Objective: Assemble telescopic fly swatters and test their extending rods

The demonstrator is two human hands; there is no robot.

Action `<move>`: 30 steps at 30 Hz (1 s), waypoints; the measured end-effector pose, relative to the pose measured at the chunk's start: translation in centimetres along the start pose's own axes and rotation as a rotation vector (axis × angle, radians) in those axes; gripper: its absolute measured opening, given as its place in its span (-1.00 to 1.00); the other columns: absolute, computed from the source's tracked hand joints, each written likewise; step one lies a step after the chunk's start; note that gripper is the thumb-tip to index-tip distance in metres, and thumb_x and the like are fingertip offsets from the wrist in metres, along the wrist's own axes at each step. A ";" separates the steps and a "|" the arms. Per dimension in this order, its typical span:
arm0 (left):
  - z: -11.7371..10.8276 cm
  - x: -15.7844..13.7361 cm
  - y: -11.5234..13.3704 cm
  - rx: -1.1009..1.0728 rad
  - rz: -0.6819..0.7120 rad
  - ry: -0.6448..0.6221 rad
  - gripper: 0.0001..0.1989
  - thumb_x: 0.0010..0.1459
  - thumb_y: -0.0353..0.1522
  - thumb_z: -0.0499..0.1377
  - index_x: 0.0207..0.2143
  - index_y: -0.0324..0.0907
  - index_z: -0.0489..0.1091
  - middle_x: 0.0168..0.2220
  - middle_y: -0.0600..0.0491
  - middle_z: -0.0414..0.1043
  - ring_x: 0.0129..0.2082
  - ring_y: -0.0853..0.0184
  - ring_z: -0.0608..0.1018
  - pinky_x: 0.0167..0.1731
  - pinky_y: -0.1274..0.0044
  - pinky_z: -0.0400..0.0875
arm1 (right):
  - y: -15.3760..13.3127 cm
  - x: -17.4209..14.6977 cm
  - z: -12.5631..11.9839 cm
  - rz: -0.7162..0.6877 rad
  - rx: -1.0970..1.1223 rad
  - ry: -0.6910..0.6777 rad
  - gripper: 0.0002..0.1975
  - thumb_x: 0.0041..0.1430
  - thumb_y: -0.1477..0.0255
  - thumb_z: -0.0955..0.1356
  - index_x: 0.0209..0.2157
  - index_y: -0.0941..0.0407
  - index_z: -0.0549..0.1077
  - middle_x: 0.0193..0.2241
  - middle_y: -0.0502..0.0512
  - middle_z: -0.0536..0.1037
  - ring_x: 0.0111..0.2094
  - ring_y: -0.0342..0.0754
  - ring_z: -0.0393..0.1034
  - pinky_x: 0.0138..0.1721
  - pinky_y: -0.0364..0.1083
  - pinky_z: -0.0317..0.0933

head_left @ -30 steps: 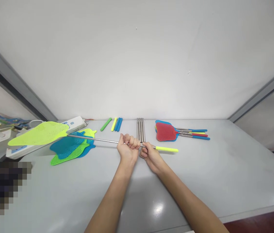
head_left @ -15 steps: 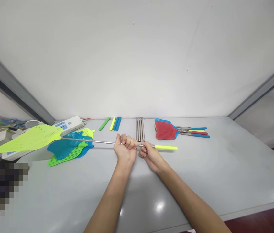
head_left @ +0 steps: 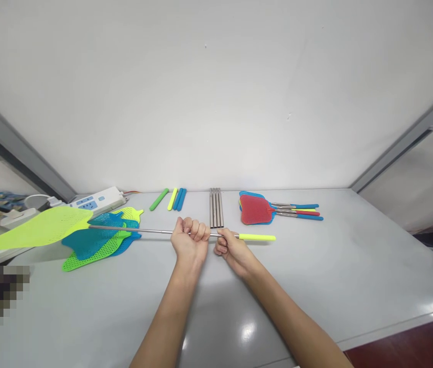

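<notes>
A yellow-green fly swatter (head_left: 40, 227) with an extended metal rod lies across both of my hands, its head to the left and its yellow handle to the right. My left hand (head_left: 191, 237) is closed around the middle of the rod. My right hand (head_left: 232, 246) grips the rod beside the yellow handle. Below the held head, loose blue and green swatter heads (head_left: 97, 240) lie in a pile on the table. Several metal rods (head_left: 216, 207) stand side by side just behind my hands.
Green, yellow and blue handle sleeves (head_left: 159, 199) lie near the wall. To the right is a stack of swatters with a red one (head_left: 256, 210) on top. A white power strip (head_left: 99, 202) with plugs sits at the back left of the grey table (head_left: 316, 276).
The view has shifted slightly, so most things appear a little lower and further left. Both hands keep their hold on the swatter, with a small gap between them.
</notes>
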State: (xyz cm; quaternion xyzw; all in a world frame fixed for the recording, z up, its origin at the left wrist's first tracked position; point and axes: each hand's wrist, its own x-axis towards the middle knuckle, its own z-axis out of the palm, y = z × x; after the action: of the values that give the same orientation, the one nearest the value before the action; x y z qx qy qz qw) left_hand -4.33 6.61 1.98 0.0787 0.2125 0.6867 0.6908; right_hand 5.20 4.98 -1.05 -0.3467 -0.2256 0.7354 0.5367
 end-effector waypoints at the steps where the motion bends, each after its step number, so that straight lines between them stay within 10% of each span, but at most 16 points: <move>1: 0.0 0.0 0.0 -0.002 -0.007 0.007 -0.62 0.12 -0.31 -0.19 -0.74 -0.19 -0.12 -0.84 0.21 -0.20 -0.84 0.51 -0.04 -0.76 0.60 -0.13 | -0.1 0.0 0.0 0.000 0.000 -0.001 -0.75 -0.16 0.44 0.30 -0.68 0.13 0.08 -0.78 -0.19 0.05 -0.74 -0.31 -0.14 -0.66 -0.20 -0.19; 30: 0.4 0.0 0.9 0.026 0.014 0.018 -0.61 0.11 -0.33 -0.19 -0.75 -0.19 -0.13 -0.85 0.20 -0.20 -0.83 0.50 -0.06 -0.76 0.59 -0.15 | -1.7 -0.5 -1.0 0.055 -0.014 -0.062 -0.75 -0.12 0.46 0.30 -0.66 0.13 0.09 -0.76 -0.18 0.04 -0.72 -0.29 -0.15 -0.63 -0.20 -0.14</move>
State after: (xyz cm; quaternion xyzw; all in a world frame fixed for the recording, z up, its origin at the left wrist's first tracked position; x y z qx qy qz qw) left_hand -5.00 6.68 2.73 0.0830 0.2270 0.6893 0.6830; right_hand 7.08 5.04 -0.37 -0.3337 -0.2377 0.7586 0.5066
